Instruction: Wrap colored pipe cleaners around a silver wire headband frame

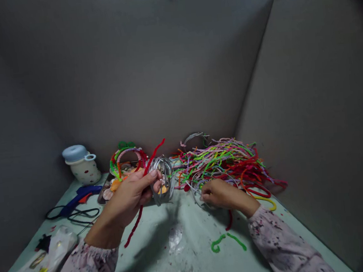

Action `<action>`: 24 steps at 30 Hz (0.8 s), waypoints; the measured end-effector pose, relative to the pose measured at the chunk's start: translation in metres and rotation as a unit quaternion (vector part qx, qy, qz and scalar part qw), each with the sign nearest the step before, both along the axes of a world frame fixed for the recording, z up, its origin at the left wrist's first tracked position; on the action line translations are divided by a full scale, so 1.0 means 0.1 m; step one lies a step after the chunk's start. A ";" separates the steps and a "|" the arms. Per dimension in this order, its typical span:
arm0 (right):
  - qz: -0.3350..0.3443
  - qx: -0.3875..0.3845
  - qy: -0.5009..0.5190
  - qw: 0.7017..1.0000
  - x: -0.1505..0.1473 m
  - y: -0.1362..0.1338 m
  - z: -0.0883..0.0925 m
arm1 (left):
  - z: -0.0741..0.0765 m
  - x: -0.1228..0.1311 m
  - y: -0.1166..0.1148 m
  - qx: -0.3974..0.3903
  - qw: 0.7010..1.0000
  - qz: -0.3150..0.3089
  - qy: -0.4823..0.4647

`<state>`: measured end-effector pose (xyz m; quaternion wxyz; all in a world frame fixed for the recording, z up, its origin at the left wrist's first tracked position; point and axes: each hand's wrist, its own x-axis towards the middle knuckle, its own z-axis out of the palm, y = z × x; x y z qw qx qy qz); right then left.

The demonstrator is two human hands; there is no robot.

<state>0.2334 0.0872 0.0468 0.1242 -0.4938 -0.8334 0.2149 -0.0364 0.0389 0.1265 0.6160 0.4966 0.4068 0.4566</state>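
My left hand (141, 188) is closed around a red pipe cleaner (153, 157), which sticks out above and below the fist. A bundle of grey loops (168, 171) is at its fingertips; I cannot tell how much of it the hand grips. My right hand (216, 193) is closed, fingertips down at thin grey wire loops (194, 194) in front of a heap of coloured pipe cleaners (224, 157). What its fingers pinch is hidden. Short green pipe cleaner pieces (237, 241) lie below it on the table.
A tray (102, 196) of shells and ornaments stands behind my left hand, with fuzzy coloured hoops (116, 158). Farther left are a cream cup with a blue lid (84, 170), a blue glue gun (79, 198) and a plastic bag (56, 252). Grey panels (150, 71) enclose the table (154, 261).
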 end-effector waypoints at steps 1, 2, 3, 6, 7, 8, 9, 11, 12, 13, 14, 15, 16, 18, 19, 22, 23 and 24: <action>0.007 -0.002 0.040 0.999 0.03 0.01 0.07 | -0.02 0.02 0.00 0.002 1.000 -0.006 0.002; 0.001 0.006 0.085 0.996 0.07 0.01 0.15 | -0.04 0.04 0.01 0.005 1.000 -0.014 0.006; -0.015 0.015 0.133 0.991 0.10 0.01 0.22 | -0.06 0.07 0.01 0.009 1.000 -0.022 0.011; -0.094 -0.006 0.272 0.958 0.13 -0.02 0.39 | -0.14 0.15 0.01 0.021 0.999 -0.029 0.031; -0.110 -0.049 0.327 0.937 0.13 -0.04 0.42 | -0.16 0.18 0.01 0.024 0.999 -0.027 0.035; -0.117 -0.099 0.384 0.911 0.11 -0.05 0.44 | -0.19 0.22 0.01 0.026 0.999 -0.023 0.037; -0.115 -0.145 0.441 0.878 0.08 -0.07 0.45 | -0.21 0.25 0.01 0.030 0.999 -0.019 0.040; -0.104 -0.213 0.539 0.809 0.00 -0.09 0.43 | -0.25 0.34 -0.01 0.037 0.998 -0.014 0.053; -0.106 -0.240 0.576 0.774 -0.05 -0.10 0.41 | -0.27 0.38 -0.02 0.042 0.997 -0.013 0.064; -0.112 -0.269 0.603 0.743 -0.10 -0.10 0.39 | -0.29 0.43 -0.03 0.046 0.996 -0.018 0.076; -0.121 -0.298 0.620 0.716 -0.15 -0.10 0.36 | -0.31 0.47 -0.04 0.047 0.995 -0.021 0.088; -0.129 -0.319 0.634 0.693 -0.20 -0.10 0.33 | -0.34 0.52 -0.05 0.046 0.994 -0.019 0.095; -0.131 -0.332 0.646 0.675 -0.24 -0.11 0.30 | -0.37 0.56 -0.06 0.047 0.994 -0.014 0.098; -0.127 -0.326 0.674 0.650 -0.32 -0.12 0.25 | -0.44 0.64 -0.06 0.044 0.994 -0.011 0.097; -0.124 -0.314 0.684 0.646 -0.35 -0.13 0.24 | -0.48 0.67 -0.06 0.039 0.994 -0.023 0.098; -0.115 -0.290 0.671 0.673 -0.37 -0.14 0.24 | -0.53 0.68 -0.06 0.016 0.995 -0.063 0.069; -0.111 -0.293 0.649 0.694 -0.36 -0.14 0.24 | -0.53 0.67 -0.05 0.010 0.996 -0.072 0.055; -0.108 -0.295 0.617 0.721 -0.33 -0.13 0.25 | -0.52 0.64 -0.04 0.006 0.996 -0.077 0.042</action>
